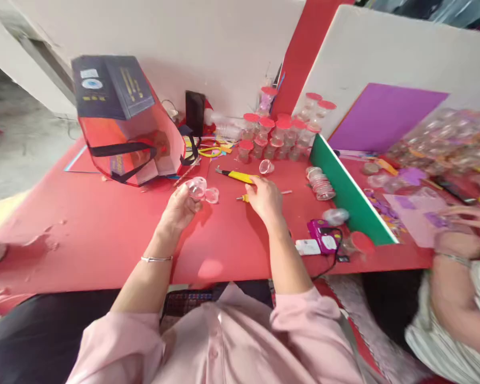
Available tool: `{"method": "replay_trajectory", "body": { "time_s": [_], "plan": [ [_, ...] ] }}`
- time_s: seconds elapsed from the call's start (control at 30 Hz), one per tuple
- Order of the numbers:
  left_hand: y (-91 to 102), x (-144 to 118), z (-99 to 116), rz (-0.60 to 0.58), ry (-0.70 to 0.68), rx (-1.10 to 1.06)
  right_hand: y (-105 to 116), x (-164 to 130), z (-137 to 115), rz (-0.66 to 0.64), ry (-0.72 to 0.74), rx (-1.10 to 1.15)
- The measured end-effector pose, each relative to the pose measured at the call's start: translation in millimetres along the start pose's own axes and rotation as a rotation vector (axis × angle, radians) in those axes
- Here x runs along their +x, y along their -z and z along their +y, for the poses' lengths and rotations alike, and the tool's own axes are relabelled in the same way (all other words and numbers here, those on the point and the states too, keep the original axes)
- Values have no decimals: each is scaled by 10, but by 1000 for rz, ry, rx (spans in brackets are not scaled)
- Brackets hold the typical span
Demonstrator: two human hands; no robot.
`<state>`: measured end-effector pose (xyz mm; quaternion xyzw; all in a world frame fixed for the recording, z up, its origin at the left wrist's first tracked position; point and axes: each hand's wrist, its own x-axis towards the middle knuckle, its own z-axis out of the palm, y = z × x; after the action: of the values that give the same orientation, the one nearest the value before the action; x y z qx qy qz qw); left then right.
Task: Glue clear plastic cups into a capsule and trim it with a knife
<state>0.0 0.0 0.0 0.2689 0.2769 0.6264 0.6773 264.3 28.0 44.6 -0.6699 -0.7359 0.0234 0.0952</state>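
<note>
My left hand (180, 209) is closed on a small clear plastic cup (197, 186), held just above the red tabletop. A round clear piece (212, 196) sits against the cup's right side; I cannot tell whether it is joined to it. To the right, the fingertips of my right hand (266, 200) pinch the rear end of a yellow utility knife (238, 175), whose tip points left. Partly under that hand lies a shorter yellow tool (245, 198) with a metal tip. Another clear cup (266, 167) rests on its side beyond the knife.
Several red-lidded cups (282, 133) stand stacked at the back. A stack of clear cups (320, 184) lies beside the green divider (350, 192). An open bag (132, 128) occupies the back left. A purple device (322, 237) is near the front edge. At right, a co-worker's hands (464, 234) are busy.
</note>
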Motion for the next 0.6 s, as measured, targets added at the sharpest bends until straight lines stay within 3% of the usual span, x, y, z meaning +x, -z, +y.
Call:
{"method": "replay_trajectory", "body": {
  "time_s": [0.17, 0.33, 0.47, 0.53, 0.6],
  "plan": [
    [8, -21, -23, -54, -65, 131, -96, 618, -261, -84, 38, -24],
    [-69, -62, -23, -66, -62, 193, -136, 811, -355, -117, 68, -37],
    [-131, -81, -6, -33, -93, 224, 8, 564, -338, 21, 79, -5],
    [-161, -90, 14, -14, -126, 252, 86, 253, -325, 209, 129, 170],
    [-197, -121, 38, -23, -128, 284, 129, -155, -311, 294, 219, 370]
  ]
}}
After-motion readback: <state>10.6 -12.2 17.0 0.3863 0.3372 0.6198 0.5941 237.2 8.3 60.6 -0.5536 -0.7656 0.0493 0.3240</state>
